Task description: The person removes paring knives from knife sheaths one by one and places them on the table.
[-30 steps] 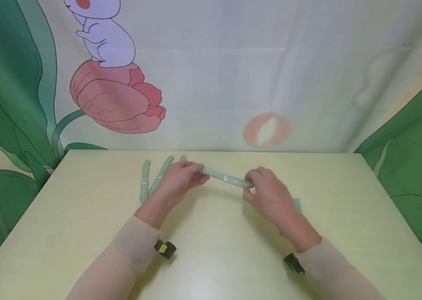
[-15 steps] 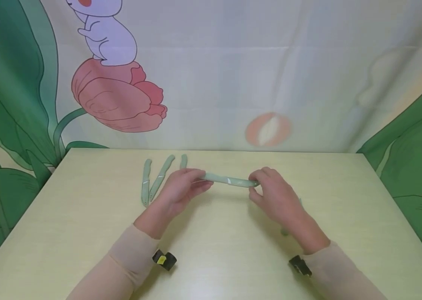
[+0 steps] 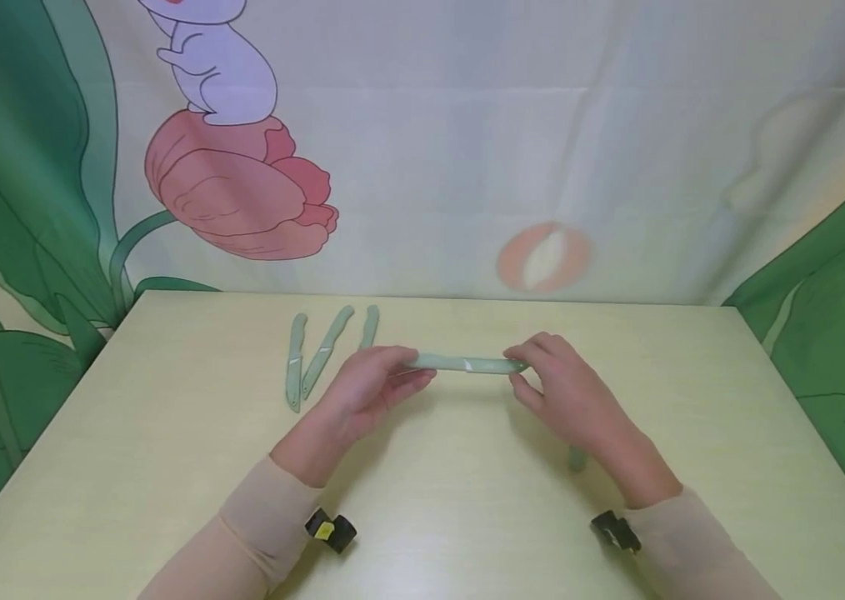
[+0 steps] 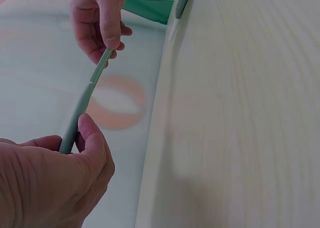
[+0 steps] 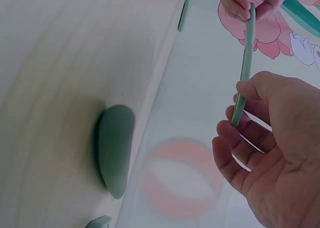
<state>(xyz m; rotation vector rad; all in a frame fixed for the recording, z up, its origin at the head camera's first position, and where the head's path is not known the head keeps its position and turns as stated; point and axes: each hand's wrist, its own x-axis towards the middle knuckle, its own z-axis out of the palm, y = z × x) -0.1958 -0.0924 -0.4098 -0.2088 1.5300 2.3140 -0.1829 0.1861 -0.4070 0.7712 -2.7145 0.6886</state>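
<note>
A slim pale green knife point(image 3: 460, 363), seemingly in a matching sheath, spans the space between both hands above the table. The left hand point(image 3: 373, 383) pinches its handle end between thumb and fingers. At the other end, the right hand point(image 3: 565, 387) grips the tip with thumb and fingertips, as the right wrist view also shows. To the left lie two similar green knives, one nearly upright in view point(image 3: 295, 367) and one slanted point(image 3: 327, 354). A third green handle point(image 3: 371, 323) shows behind the left hand, its lower part hidden.
Under the right forearm a rounded green handle end point(image 3: 577, 458) pokes out; the right wrist view shows this handle point(image 5: 117, 150) closer, its other end out of sight. The pale wooden table point(image 3: 430, 517) ends at a printed curtain point(image 3: 422, 167).
The held knife has turned from a slant to nearly level. Both hands have shifted a little right and toward the person, the left uncovering more of the handle behind it.
</note>
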